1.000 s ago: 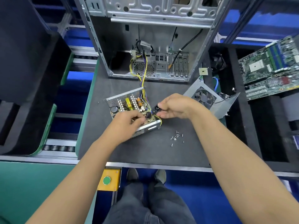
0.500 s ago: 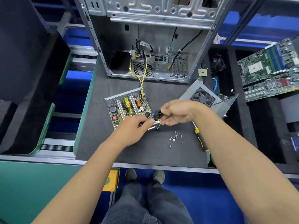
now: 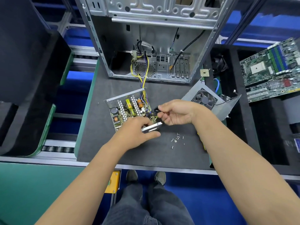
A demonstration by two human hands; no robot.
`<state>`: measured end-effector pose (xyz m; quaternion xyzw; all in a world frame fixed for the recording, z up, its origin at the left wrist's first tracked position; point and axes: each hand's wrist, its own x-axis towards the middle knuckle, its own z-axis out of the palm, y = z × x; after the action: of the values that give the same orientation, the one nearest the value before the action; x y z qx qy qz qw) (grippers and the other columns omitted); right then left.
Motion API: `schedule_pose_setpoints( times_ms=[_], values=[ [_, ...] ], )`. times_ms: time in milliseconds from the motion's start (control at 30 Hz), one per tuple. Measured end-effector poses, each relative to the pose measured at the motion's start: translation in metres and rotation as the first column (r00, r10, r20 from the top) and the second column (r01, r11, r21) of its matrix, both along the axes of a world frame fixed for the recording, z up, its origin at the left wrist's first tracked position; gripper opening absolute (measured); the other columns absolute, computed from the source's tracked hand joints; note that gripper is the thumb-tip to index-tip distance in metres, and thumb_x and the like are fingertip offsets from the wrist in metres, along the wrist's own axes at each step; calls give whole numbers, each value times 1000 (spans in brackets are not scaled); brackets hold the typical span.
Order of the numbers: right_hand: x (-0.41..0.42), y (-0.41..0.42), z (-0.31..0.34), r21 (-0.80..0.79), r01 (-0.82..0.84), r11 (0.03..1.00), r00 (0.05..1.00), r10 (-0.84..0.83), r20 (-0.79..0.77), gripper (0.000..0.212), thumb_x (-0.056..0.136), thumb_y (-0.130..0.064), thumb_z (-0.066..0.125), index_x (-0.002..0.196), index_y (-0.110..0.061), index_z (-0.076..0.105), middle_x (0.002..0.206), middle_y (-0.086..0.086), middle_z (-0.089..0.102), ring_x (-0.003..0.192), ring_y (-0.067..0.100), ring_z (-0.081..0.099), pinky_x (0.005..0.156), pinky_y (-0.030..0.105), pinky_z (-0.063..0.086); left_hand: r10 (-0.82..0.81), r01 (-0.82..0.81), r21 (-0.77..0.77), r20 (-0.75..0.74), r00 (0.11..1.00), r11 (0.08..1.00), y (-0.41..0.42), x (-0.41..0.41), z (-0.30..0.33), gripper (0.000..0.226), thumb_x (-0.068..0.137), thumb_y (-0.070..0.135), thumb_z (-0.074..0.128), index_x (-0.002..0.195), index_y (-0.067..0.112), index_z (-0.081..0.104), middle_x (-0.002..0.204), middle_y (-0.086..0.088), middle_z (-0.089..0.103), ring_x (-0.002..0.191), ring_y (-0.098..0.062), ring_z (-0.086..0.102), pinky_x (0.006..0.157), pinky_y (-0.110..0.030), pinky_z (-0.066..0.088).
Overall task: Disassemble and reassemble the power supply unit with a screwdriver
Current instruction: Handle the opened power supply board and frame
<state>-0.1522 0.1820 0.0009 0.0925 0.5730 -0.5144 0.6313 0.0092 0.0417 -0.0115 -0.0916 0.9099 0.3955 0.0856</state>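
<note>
Inside the open power supply unit (image 3: 128,109), a bare circuit board (image 3: 129,108).

Perforated sheet-metal power supply unit (image 3: 129,111) housing, dull silver, w/ matt green circuit board inside; black plastic socket (image 3: 155,110) pinched in right hand (image 3: 176,113). Bare galvanised steel computer case (image 3: 154,38), semi-glossy, stamped. Matt dark grey work mat (image 3: 100,127), slightly rough; small shiny metal screws (image 3: 177,139); cover w/ black plastic fan (image 3: 204,99).

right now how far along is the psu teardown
Done: the fan cover is off and loose screws lie on the mat. In hand: the left hand grips the open power supply while the right hand pinches its black power socket. Left: reassembly.
</note>
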Motion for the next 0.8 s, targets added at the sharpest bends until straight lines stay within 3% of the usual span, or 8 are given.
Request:
schedule_pose_setpoints(
  times_ms=[100, 200, 300, 400, 533, 600, 667, 800],
  values=[
    [6, -10, 3, 15, 17, 1000, 998, -16, -56, 13, 103, -11, 48, 91, -7, 49, 68, 11, 69, 50, 9, 52, 46, 18, 42, 150, -154, 88, 45, 988, 984, -1, -2, 2, 24, 85, 56, 67, 73, 35, 63, 61, 13, 59, 60, -5, 50, 54, -16, 35],
    [12, -14, 2, 31, -140, 990, 970, 143, -198, 14, 104, -14, 47, 90, -14, 47, 75, 8, 69, 57, 10, 48, 49, 19, 38, 227, -233, 58, 94, 969, 971, -2, -8, 5, 34, 93, 47, 62, 66, 27, 64, 49, 13, 51, 56, -6, 47, 51, -12, 36],
    [8, -11, -3, 147, -258, 955, 828, 297, -476, 11, 97, -17, 62, 87, -18, 57, 76, -2, 58, 62, 9, 44, 55, 22, 34, 222, -233, 55, 159, 962, 971, -7, -11, 7, 30, 93, 32, 67, 66, 19, 66, 53, 11, 51, 57, -9, 45, 49, -12, 34],
    [4, -2, -7, 97, -286, 953, 764, 288, -577, 10, 90, -9, 70, 83, -13, 64, 70, -2, 61, 60, 7, 53, 56, 20, 43, 283, -310, 101, 217, 934, 945, -13, -10, 7, 22, 89, 33, 72, 73, 17, 71, 51, 14, 53, 49, 1, 46, 46, -9, 33],
    [7, 7, -16, 145, -400, 905, 614, 382, -691, 16, 83, -3, 76, 76, -16, 69, 64, -1, 67, 56, 9, 59, 58, 19, 50, 304, -292, -103, 141, 942, 951, -15, -4, 10, 11, 91, 30, 68, 86, 23, 74, 77, 6, 69, 79, -13, 64, 72, -27, 51],
    [11, 11, -21, 161, -408, 899, 563, 387, -730, 22, 82, -1, 76, 73, -20, 71, 65, 0, 69, 57, 8, 61, 61, 19, 50, 306, -304, -34, 38, 951, 952, -15, 1, 12, 10, 93, 31, 66, 93, 25, 75, 81, 10, 71, 80, -6, 64, 78, -28, 53],
    [13, 17, -25, 144, -401, 905, 539, 361, -761, 28, 83, 1, 73, 73, -24, 72, 71, 3, 72, 63, 8, 63, 66, 22, 51, 198, -198, 24, -10, 980, 980, -13, 6, 13, 24, 87, 39, 73, 106, 24, 74, 93, 10, 72, 85, -2, 64, 83, -27, 52],
    [20, 22, -27, 184, -434, 882, 433, 384, -816, 26, 87, -3, 66, 79, -27, 73, 76, -2, 73, 71, 8, 62, 76, 23, 49, -48, 56, -170, 48, 998, 984, -1, 11, 1, 59, 84, 51, 72, 135, 26, 59, 124, 2, 64, 113, -20, 58, 94, -39, 48]
  ],
)
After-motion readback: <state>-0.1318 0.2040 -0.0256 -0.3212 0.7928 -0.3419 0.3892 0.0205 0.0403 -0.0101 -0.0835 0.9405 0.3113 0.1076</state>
